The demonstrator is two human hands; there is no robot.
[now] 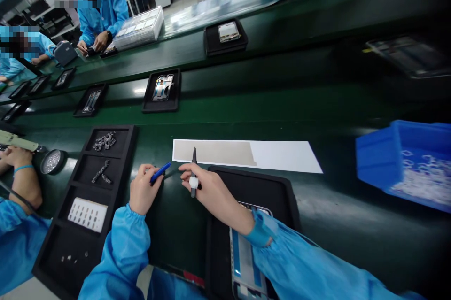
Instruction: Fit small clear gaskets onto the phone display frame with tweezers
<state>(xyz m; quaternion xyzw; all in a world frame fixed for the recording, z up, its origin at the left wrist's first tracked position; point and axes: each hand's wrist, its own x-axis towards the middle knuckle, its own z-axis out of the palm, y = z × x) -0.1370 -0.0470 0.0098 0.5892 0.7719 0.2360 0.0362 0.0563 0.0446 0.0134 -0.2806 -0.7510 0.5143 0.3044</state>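
Observation:
My left hand (143,189) is closed around a blue pen-like tool (160,173), its end pointing up to the right. In my right hand (207,187) is a pair of dark tweezers (194,155), tips pointing away from me. A small white piece (193,182) shows on the tweezers by my fingers; what it is I cannot tell. Just beyond the tweezers lies a white strip (285,155) with a beige section on its left part. Under my right forearm, a black tray (220,243) carries a flat device housing (248,262), partly hidden by my sleeve.
Left of me stands a black compartment tray (118,168) with small dark parts and a white card. A blue bin (378,154) of small white pieces is at right. Trays with device housings (163,88) line the green bench. A co-worker's arm (26,180) is at far left.

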